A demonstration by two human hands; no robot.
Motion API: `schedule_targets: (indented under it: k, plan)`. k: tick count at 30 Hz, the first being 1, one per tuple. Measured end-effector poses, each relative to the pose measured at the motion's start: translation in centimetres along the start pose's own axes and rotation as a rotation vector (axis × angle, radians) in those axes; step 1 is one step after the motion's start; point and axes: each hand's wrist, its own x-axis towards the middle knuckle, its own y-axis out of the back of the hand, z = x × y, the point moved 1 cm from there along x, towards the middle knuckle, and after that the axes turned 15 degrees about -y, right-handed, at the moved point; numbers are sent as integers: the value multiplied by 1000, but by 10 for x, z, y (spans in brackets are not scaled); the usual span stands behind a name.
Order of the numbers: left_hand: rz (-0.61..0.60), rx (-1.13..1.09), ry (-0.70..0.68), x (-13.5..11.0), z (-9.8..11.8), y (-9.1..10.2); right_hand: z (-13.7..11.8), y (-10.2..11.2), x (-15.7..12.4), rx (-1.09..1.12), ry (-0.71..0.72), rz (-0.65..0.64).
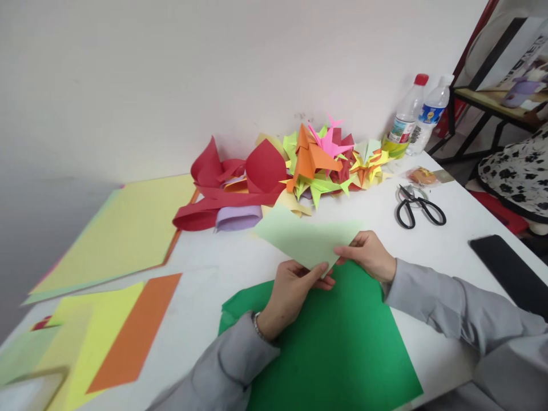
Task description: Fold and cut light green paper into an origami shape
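1. Pinching the mint sheet (308, 240) in both hands: your left hand (295, 288) grips its near corner, thumb on top; your right hand (368, 256) grips its right edge, thumb and fingers closed on it.
2. Sheet location: in front of you, over the far part of the green paper (338, 342).
3. Surface: white table (192, 319) against a plain pale wall (192, 74).
4. On your left: yellow stack (120, 228), with an orange strip (137, 331) nearer you.
5. Along the wall: red loops (268, 168), then folded stars (314, 160), then two bottles (405, 114) at the far right.
6. On your right: scissors (413, 205), black slab (509, 274).
7. Room: dark-framed stand (482, 100) beyond the table; someone's floral clothing (518, 171) at the right edge.
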Motion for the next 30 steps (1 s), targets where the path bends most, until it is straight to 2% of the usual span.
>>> schedule_targets:
  k: [5, 8, 13, 18, 21, 24, 30]
  plan:
    - [7, 6, 7, 0, 1, -1, -3, -1, -4, -113, 13, 116]
    - [12, -7, 20, 0, 2, -1, -3, -1, -4, -117, 34, 125]
    - [-13, -39, 44, -1, 2, 1, -4, 0, -2, -49, 65, 113]
    - [-17, 5, 38, 0, -1, 2, -1, 2, 1, 67, 58, 41]
    - [-41, 35, 43, 0, -1, 1, 1, 3, 4, 199, 29, 96]
    - [-73, 49, 54, -1, 1, 0, 0, 3, 5, 241, 45, 156]
    - [-80, 44, 76, -1, 3, 0, -2, 3, 4, 259, 92, 148]
